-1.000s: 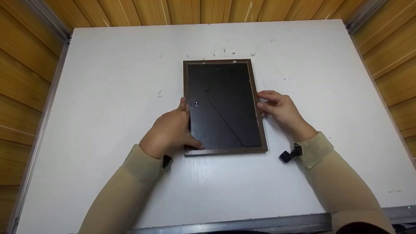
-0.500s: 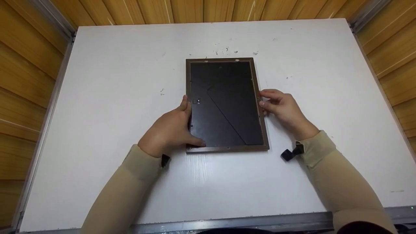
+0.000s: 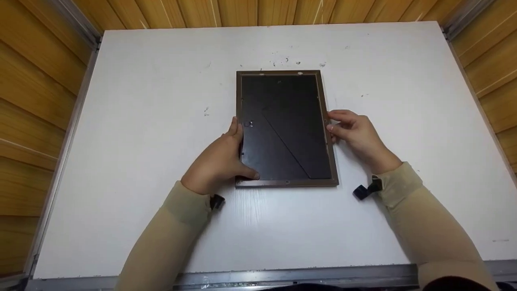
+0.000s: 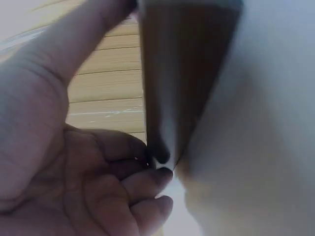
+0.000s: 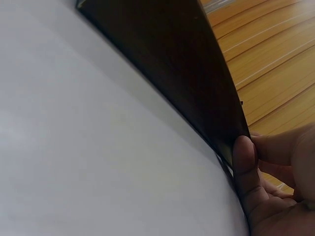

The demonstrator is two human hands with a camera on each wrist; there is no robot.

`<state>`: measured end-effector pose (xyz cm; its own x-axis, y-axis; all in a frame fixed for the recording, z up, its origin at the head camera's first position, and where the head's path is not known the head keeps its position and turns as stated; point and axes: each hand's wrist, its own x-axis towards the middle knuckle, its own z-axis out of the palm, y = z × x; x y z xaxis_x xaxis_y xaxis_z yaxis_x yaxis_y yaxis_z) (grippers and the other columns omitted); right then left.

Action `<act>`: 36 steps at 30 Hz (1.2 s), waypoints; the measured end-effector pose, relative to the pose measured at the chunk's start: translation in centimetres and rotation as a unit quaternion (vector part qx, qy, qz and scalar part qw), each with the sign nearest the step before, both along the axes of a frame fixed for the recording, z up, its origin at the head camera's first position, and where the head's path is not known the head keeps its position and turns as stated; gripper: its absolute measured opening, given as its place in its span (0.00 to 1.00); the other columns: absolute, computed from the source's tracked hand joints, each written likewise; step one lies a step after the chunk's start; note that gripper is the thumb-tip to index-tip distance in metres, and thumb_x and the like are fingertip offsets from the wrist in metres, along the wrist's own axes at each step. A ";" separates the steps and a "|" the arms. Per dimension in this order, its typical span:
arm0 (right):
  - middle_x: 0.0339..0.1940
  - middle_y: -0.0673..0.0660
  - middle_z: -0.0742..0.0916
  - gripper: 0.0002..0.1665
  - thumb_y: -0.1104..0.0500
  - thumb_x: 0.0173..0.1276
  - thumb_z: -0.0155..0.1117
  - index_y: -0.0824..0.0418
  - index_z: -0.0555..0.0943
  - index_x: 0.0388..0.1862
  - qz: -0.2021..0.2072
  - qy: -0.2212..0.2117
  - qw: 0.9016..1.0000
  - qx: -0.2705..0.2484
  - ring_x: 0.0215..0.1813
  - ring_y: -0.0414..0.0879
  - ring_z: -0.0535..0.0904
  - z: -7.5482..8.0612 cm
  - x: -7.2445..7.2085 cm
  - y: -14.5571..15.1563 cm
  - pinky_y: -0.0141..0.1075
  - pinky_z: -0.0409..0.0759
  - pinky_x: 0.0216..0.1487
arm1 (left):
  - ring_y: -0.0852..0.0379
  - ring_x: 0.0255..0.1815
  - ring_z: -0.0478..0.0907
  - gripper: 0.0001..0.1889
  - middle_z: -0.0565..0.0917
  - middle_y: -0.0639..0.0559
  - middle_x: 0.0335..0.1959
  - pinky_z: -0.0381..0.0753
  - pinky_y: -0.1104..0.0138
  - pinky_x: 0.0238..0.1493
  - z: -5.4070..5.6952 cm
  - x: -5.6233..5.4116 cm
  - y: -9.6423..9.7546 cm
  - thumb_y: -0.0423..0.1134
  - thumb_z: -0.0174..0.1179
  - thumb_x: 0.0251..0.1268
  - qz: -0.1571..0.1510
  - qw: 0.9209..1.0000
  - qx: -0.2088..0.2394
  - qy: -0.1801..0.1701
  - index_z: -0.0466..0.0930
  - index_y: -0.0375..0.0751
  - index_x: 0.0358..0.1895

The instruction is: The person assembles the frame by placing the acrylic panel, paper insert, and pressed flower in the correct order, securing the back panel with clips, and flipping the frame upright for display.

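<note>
A picture frame [image 3: 284, 129] lies face down on the white table in the head view, with its black backing and brown wooden border showing. At its left side is my left hand [image 3: 216, 159]; the thumb lies over the lower left of the back and the fingers bend at the outer edge. My right hand [image 3: 355, 131] holds the right edge near mid-height between thumb and fingers. The left wrist view shows curled fingers [image 4: 147, 189] touching the frame's side [image 4: 179, 73]. In the right wrist view, a fingertip [image 5: 244, 152] presses on the dark side [image 5: 182, 64] of the frame.
The white table [image 3: 161, 101] bears small dark marks beyond the frame. A metal rail [image 3: 299, 277] runs along its near edge. Wood-plank walls [image 3: 258, 14] stand at the back and both sides. A black wrist camera [image 3: 362, 192] hangs beside the right sleeve.
The head view has shifted slightly, so table, frame and hands all appear a little further right and up. Both hands keep their places on the frame, which has not visibly moved on the table.
</note>
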<state>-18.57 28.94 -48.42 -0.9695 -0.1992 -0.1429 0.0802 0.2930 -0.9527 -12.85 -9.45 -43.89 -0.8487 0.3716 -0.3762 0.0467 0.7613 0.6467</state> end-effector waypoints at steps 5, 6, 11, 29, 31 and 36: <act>0.74 0.64 0.81 0.28 0.72 0.81 0.67 0.77 0.78 0.77 -0.006 0.007 1.000 0.001 0.34 0.33 0.86 -0.1 0.0 -0.1 0.26 0.88 0.39 | 0.46 0.98 0.44 0.80 0.27 0.49 0.96 0.61 0.54 0.94 -0.2 0.1 -0.1 0.52 0.92 0.51 0.004 0.999 0.027 -0.019 0.34 0.36 0.93; 0.74 0.64 0.81 0.28 0.72 0.82 0.67 0.78 0.78 0.77 -0.005 0.007 1.000 0.001 0.34 0.33 0.85 -0.1 0.0 -0.2 0.25 0.88 0.40 | 0.46 0.98 0.44 0.80 0.26 0.50 0.96 0.61 0.55 0.95 -0.2 0.2 -0.3 0.52 0.91 0.52 0.005 0.999 0.030 -0.021 0.33 0.36 0.93; 0.77 0.66 0.80 0.28 0.71 0.82 0.67 0.76 0.78 0.77 0.000 0.006 1.000 0.006 0.35 0.32 0.85 0.0 -0.2 -0.1 0.25 0.88 0.41 | 0.48 0.98 0.41 0.78 0.22 0.52 0.95 0.60 0.55 0.94 -0.5 0.1 -0.6 0.52 0.86 0.55 -0.008 0.999 0.038 -0.032 0.28 0.38 0.93; 0.73 0.59 0.81 0.29 0.72 0.81 0.68 0.77 0.77 0.77 -0.007 0.000 1.000 -0.005 0.39 0.32 0.86 -0.1 -0.1 -0.1 0.25 0.88 0.40 | 0.39 0.98 0.34 0.78 0.18 0.54 0.94 0.58 0.51 0.95 -1.1 0.4 -0.3 0.45 0.81 0.52 -0.002 0.997 0.058 -0.046 0.23 0.40 0.92; 0.73 0.57 0.81 0.29 0.72 0.81 0.68 0.78 0.77 0.77 -0.007 -0.001 1.000 -0.006 0.39 0.32 0.86 -0.1 -0.1 -0.1 0.25 0.88 0.40 | 0.34 0.97 0.34 0.78 0.18 0.54 0.94 0.58 0.48 0.94 -1.0 0.4 -0.1 0.44 0.82 0.52 0.004 0.997 0.054 -0.051 0.23 0.40 0.92; 0.74 0.60 0.81 0.29 0.71 0.81 0.69 0.76 0.77 0.78 -0.006 -0.002 1.000 -0.002 0.39 0.33 0.86 -0.2 -0.1 0.0 0.25 0.89 0.41 | 0.27 0.95 0.33 0.78 0.18 0.53 0.94 0.58 0.43 0.94 -0.9 0.4 0.2 0.43 0.83 0.53 0.015 0.997 0.046 -0.061 0.24 0.40 0.93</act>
<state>-18.63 28.90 -48.60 -0.9712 -0.1874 -0.1469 0.0885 0.2888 -0.9533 -12.44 -9.21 -44.75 -0.8103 0.3845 -0.4422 -0.0581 0.6982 0.7135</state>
